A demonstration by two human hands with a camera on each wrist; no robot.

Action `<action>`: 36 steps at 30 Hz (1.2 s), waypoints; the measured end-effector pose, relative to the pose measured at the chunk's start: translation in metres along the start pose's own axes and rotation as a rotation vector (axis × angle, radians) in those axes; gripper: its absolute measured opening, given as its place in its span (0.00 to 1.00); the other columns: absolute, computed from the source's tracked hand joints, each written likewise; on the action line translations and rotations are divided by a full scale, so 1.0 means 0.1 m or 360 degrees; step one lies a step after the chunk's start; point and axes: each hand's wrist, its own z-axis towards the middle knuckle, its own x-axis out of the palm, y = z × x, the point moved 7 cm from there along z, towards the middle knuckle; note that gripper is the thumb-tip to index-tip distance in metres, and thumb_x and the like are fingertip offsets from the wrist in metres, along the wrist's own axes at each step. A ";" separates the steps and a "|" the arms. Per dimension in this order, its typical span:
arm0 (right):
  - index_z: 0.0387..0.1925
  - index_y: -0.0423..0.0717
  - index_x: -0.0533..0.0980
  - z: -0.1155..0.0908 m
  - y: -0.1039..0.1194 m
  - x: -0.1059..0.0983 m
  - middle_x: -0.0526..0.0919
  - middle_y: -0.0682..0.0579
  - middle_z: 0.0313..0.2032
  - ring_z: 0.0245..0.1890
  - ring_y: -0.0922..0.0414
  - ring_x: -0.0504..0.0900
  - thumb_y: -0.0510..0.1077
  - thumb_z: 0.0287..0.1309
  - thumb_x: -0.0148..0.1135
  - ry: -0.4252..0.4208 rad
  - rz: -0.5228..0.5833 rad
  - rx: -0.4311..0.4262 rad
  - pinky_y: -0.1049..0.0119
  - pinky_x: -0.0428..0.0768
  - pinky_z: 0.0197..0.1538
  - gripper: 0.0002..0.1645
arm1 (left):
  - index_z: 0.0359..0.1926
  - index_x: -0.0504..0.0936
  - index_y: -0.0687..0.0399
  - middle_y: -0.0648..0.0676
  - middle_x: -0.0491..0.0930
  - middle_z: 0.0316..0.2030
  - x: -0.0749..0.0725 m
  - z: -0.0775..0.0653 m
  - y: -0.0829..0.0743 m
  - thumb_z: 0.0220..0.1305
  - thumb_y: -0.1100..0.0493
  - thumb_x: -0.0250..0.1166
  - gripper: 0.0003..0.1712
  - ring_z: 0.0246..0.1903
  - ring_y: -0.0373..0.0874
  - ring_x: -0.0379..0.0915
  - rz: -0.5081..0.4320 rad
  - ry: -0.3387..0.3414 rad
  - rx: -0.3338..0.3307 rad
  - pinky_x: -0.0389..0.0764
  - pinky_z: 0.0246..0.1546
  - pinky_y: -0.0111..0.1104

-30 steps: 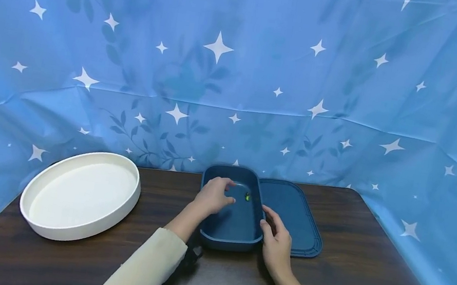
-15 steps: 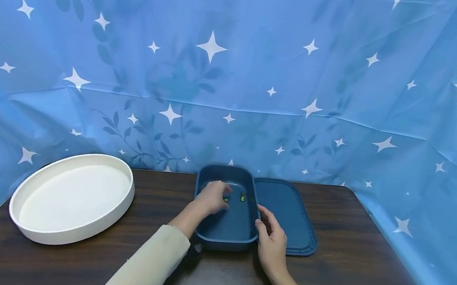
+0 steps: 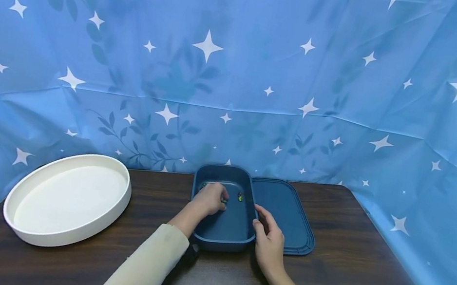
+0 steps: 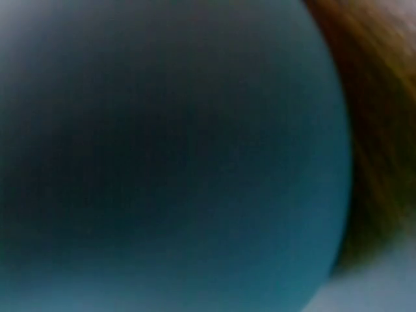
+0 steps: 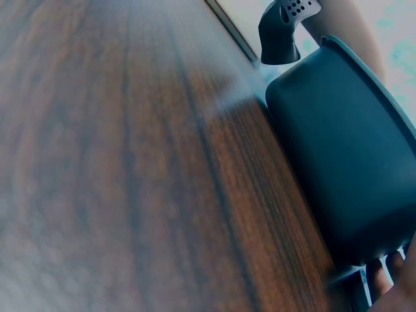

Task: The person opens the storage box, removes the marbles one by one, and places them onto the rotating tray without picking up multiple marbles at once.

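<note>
A dark blue rectangular box (image 3: 225, 228) stands on the table in the head view, with its top uncovered. Inside it, my left hand (image 3: 210, 198) reaches down and pinches a small green object (image 3: 224, 201), mostly hidden by the fingers. Another small green and dark object (image 3: 240, 197) lies on the box floor to the right of that hand; its kind is too small to tell. Against the outside of the right wall rest the fingertips and thumb of my right hand (image 3: 268, 242). The left wrist view shows only a blurred dark teal surface (image 4: 195, 156).
A matching flat blue lid (image 3: 281, 214) lies on the table right beside the box. At the left stands a large round white tray (image 3: 69, 200) with a low rim. Blue star-patterned cloth (image 3: 240, 65) hangs behind the dark wooden table (image 3: 350, 279).
My left hand's fingers have lowered and closed together on the small green object in the box. The right hand has stayed at the box wall. The whole head view has shifted slightly.
</note>
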 end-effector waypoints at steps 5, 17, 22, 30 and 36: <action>0.64 0.51 0.76 0.00 0.00 0.00 0.79 0.48 0.65 0.66 0.51 0.77 0.41 0.71 0.53 -0.0008 0.0004 0.0001 0.49 0.76 0.65 0.22 | 0.43 0.87 0.57 0.54 0.84 0.37 0.01 0.00 -0.01 0.61 0.62 0.71 0.09 0.35 0.44 0.76 0.0024 -0.0001 0.0015 0.81 0.44 0.40; 0.64 0.51 0.75 0.00 0.00 0.00 0.79 0.47 0.64 0.66 0.51 0.77 0.41 0.71 0.53 -0.0003 0.0005 -0.0011 0.48 0.77 0.64 0.22 | 0.35 0.88 0.52 0.48 0.83 0.31 0.02 0.02 -0.03 0.66 0.56 0.67 0.06 0.29 0.40 0.74 0.0103 -0.0025 0.0053 0.77 0.36 0.36; 0.64 0.50 0.75 0.00 0.00 0.00 0.79 0.47 0.64 0.66 0.51 0.78 0.40 0.72 0.52 0.0005 0.0008 -0.0018 0.48 0.77 0.64 0.22 | 0.32 0.87 0.54 0.50 0.81 0.27 -0.06 -0.02 -0.07 0.69 0.56 0.62 0.11 0.25 0.41 0.73 0.0021 -0.0122 0.0100 0.74 0.30 0.33; 0.65 0.49 0.75 0.01 0.01 0.01 0.80 0.47 0.64 0.65 0.51 0.78 0.40 0.72 0.52 0.0004 0.0000 -0.0030 0.47 0.77 0.64 0.22 | 0.38 0.90 0.53 0.49 0.85 0.28 -0.25 -0.10 -0.10 0.67 0.55 0.64 0.10 0.24 0.38 0.75 -0.0067 -0.0279 0.0192 0.75 0.28 0.30; 0.65 0.48 0.75 0.00 0.00 0.01 0.80 0.47 0.64 0.65 0.52 0.78 0.39 0.71 0.52 -0.0003 -0.0001 -0.0037 0.48 0.77 0.63 0.23 | 0.39 0.89 0.54 0.49 0.86 0.30 -0.42 -0.23 -0.11 0.66 0.56 0.64 0.10 0.25 0.36 0.76 -0.0089 -0.0375 0.0273 0.78 0.30 0.30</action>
